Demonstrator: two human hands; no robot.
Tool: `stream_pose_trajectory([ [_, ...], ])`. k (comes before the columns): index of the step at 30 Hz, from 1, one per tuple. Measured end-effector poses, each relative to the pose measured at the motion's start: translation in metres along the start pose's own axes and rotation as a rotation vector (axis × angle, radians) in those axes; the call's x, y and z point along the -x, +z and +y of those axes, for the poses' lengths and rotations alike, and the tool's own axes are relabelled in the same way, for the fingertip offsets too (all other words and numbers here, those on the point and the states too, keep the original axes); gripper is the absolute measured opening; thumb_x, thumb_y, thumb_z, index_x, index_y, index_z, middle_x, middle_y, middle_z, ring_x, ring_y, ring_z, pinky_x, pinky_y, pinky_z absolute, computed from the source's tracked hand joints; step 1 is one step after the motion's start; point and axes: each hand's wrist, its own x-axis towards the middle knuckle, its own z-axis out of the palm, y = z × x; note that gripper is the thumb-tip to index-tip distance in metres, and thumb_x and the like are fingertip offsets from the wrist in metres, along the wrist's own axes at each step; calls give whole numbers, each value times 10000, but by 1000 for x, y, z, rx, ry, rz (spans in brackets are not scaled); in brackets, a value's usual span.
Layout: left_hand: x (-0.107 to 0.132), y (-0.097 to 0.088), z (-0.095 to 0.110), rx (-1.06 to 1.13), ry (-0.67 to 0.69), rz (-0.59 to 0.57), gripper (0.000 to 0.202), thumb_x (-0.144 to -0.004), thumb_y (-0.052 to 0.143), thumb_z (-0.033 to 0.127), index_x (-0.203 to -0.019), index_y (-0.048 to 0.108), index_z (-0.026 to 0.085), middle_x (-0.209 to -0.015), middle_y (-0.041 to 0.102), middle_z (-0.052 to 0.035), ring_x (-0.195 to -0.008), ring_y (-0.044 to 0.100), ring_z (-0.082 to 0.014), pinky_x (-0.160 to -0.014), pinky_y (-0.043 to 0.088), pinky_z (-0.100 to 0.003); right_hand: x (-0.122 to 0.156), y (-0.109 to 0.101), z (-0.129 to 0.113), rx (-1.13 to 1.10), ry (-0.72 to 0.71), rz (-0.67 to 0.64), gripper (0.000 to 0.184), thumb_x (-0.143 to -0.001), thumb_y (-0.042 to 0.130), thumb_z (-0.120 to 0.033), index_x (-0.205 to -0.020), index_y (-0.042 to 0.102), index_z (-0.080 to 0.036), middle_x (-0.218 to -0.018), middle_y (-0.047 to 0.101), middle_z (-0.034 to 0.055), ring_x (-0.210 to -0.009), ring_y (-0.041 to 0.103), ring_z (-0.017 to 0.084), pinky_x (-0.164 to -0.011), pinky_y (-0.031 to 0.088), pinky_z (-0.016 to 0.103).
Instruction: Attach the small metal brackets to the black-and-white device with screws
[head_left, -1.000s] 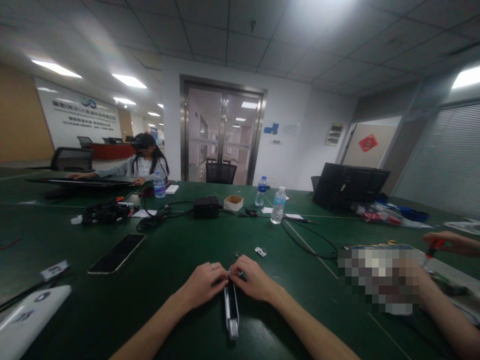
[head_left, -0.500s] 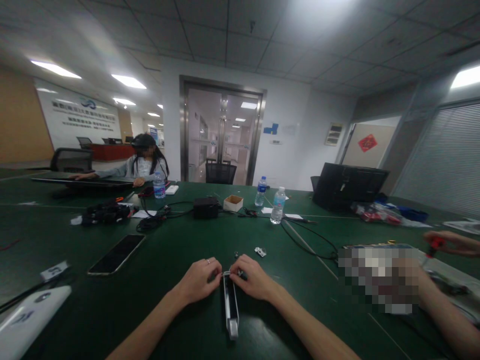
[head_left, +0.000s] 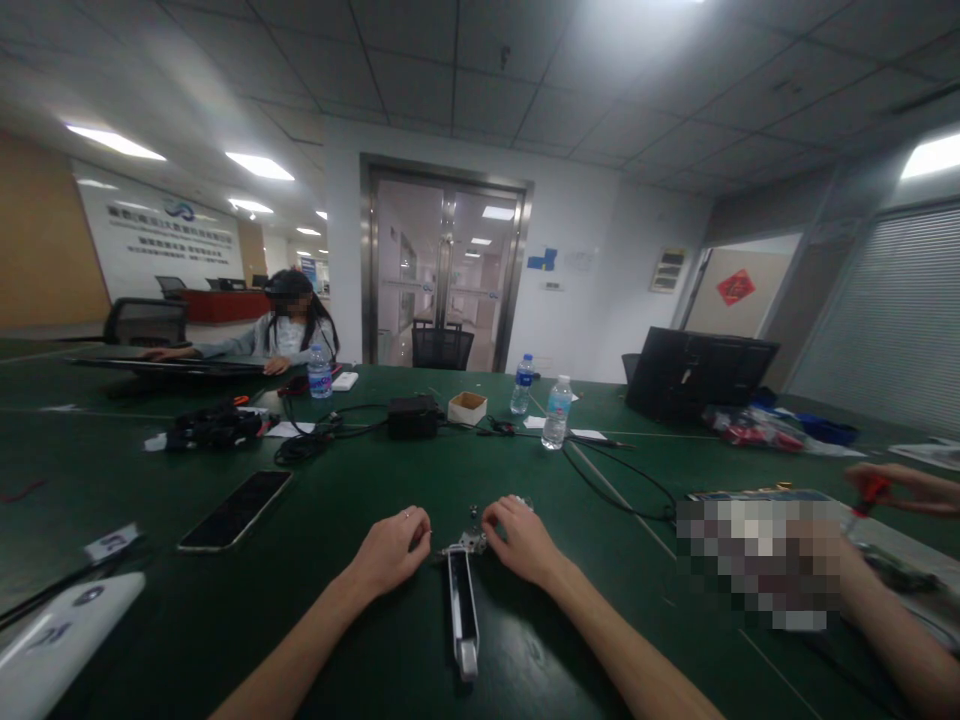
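Observation:
A long, narrow white-and-silver casing (head_left: pixel 453 600) with a dark inside lies lengthwise before me. A small metal bracket (head_left: pixel 472 543) sits at its far end. My left hand (head_left: pixel 391 552) is just left of that end, clear of the casing, its fingers curled in and thumb close to them; whatever they pinch is hidden. My right hand (head_left: pixel 523 543) is at the bracket's right side with bent, closed fingers; contact with the bracket is unclear. A tiny dark part (head_left: pixel 473 511) lies beyond the bracket. Another small metal piece is mostly covered behind my right hand.
A phone (head_left: pixel 236 510) and a white device (head_left: pixel 67 640) lie to the left. Farther back are a black box (head_left: pixel 412 416), a small open carton (head_left: pixel 467 407), water bottles (head_left: pixel 556 412) and cables. At right, another person's hand holds a red screwdriver (head_left: pixel 871 492).
Both hands have drawn away from the casing's far end, left hand leftward, right hand rightward and slightly forward. The bracket there now shows. The loose metal piece behind my right hand is now mostly covered.

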Motion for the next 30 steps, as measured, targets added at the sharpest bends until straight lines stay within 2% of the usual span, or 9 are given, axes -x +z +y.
stream_pose_trajectory([
  [5,-4,6,-11,-15,-62,-11,130,-914,454,224,-923,578,189,-903,614,-25,-796,595,-171,-697,454,-270,-1,-1,20,123,137,-24,116,-881,499,-166,-926,604,-184,-946,640,76,-918,543,208,-797,415,316],
  [11,-4,5,-10,-5,-48,-27,137,-921,470,219,-937,604,195,-929,624,-23,-835,601,-171,-735,461,-277,0,-1,29,195,194,-57,145,-876,485,-173,-945,612,-182,-987,636,92,-961,540,225,-808,414,327],
  [15,-3,5,-8,12,-29,-21,153,-931,465,221,-954,613,189,-941,625,-25,-835,600,-170,-744,469,-284,1,-5,32,152,157,-79,153,-871,482,-152,-934,619,-176,-983,632,84,-955,538,216,-814,412,321],
  [22,-4,14,-13,46,2,-2,139,-931,478,230,-952,612,196,-945,629,-20,-843,599,-165,-749,464,-277,3,-7,23,-5,-7,-163,157,-862,522,-151,-940,656,-178,-953,629,70,-925,551,190,-847,422,314],
  [30,-6,17,-14,44,28,9,143,-923,478,241,-953,613,203,-936,636,-17,-839,605,-174,-756,461,-285,2,1,14,-21,-7,-214,186,-856,532,-163,-960,683,-194,-962,630,74,-921,577,192,-825,435,299],
])
